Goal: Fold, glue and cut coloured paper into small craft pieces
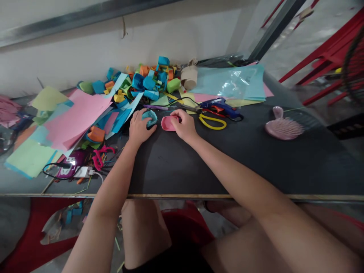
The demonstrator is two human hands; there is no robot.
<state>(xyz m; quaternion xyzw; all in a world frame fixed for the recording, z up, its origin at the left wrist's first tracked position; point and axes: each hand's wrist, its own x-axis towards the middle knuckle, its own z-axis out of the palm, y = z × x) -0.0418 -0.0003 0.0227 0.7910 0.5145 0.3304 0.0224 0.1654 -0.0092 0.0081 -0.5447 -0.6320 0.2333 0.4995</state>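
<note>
My left hand (140, 127) rests on the dark tabletop (182, 163) with its fingers curled round a small folded blue paper piece (150, 118). Just to its right, my right hand (184, 123) grips a folded pink paper piece (168, 123) between thumb and fingers. The two pieces lie a few centimetres apart. Behind them is a heap of folded coloured paper shapes (148, 80).
Loose pink, green and blue sheets (76, 117) cover the left. Yellow-handled scissors (212, 121), a blue glue gun (220, 106) and a tape roll (189, 77) lie behind my right hand. A pink hairbrush (283, 127) is at right. Cables and a plug (71, 170) sit front left.
</note>
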